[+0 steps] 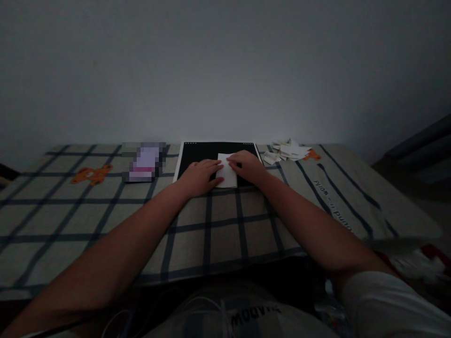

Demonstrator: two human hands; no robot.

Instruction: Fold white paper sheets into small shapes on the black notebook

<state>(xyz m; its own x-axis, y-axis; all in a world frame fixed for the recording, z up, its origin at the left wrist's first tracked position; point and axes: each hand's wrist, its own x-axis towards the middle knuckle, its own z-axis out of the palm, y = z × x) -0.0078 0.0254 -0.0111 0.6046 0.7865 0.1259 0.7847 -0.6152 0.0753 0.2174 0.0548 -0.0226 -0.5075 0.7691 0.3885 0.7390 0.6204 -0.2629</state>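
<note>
Two hands lie flat on one black board (197,155), on one checked cloth (105,220). The left hand (200,176) presses open fingers on the left edge of one white paper (227,176). The right hand (248,166), also open, covers its upper right corner; neither hand grips it. Farther right of this hand lies one heap of paper scraps (289,151). Two orange bears (92,174) are printed on the cloth.

The room is dim, lit weakly so that colours turn grey. A plain, pale wall (225,65) fills the upper half of the view, bare and unbroken. Below it stretches a worktop under a beige checked cloth (88,220) with dark blue lines and an orange bear print (92,174). At the far right edge a dark piece of furniture (419,150) stands, too shadowed to identify.
</note>
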